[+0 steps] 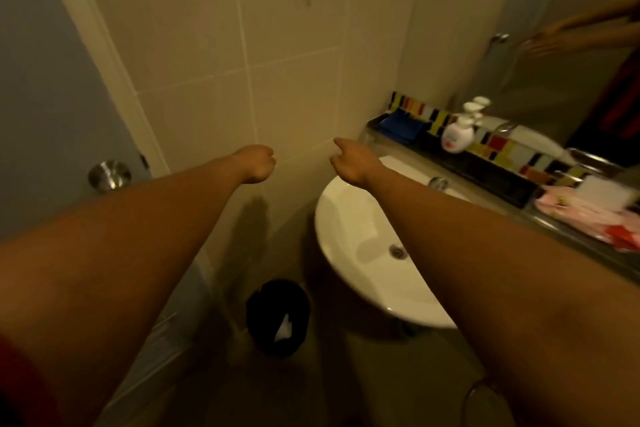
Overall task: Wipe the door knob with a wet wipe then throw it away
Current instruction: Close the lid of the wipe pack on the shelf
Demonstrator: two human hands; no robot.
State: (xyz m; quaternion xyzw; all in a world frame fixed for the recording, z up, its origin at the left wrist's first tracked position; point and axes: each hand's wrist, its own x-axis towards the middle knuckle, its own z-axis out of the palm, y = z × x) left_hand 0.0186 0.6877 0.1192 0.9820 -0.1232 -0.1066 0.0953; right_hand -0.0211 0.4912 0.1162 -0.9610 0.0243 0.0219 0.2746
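Observation:
A round metal door knob [109,175] sits on the grey door at the left. On the floor below stands a black bin [277,317] with a crumpled white wipe [284,328] inside it. Both my arms reach forward toward the tiled wall. My left hand [258,163] is curled into a fist to the right of the knob, apart from it, with nothing visible in it. My right hand [351,163] hangs over the far rim of the sink, fingers bent downward and loosely apart, holding nothing.
A white sink [349,218] juts out at the right, above the bin. Behind it a dark counter [485,170] carries a white pump bottle [457,135], a blue cloth [401,126] and a pink packet [588,215]. A mirror [554,45] hangs above.

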